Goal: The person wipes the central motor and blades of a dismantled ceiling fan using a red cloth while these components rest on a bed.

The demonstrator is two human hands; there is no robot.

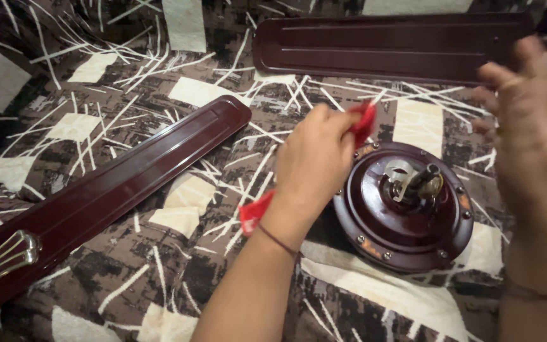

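Note:
A round maroon fan motor housing (406,221) lies on a patterned cloth, its metal shaft and wires showing in the middle. My left hand (314,161) is closed around a red rag (365,123), held at the motor's upper left rim; a tail of the rag (256,212) hangs below the wrist. My right hand (523,117) hovers to the right of the motor, blurred, fingers apart and holding nothing.
One maroon fan blade (109,196) lies diagonally at the left, with a gold-coloured bracket (1,258) at its near end. A second blade (387,47) lies across the top. All rest on a brown, black and cream patterned cloth (172,266).

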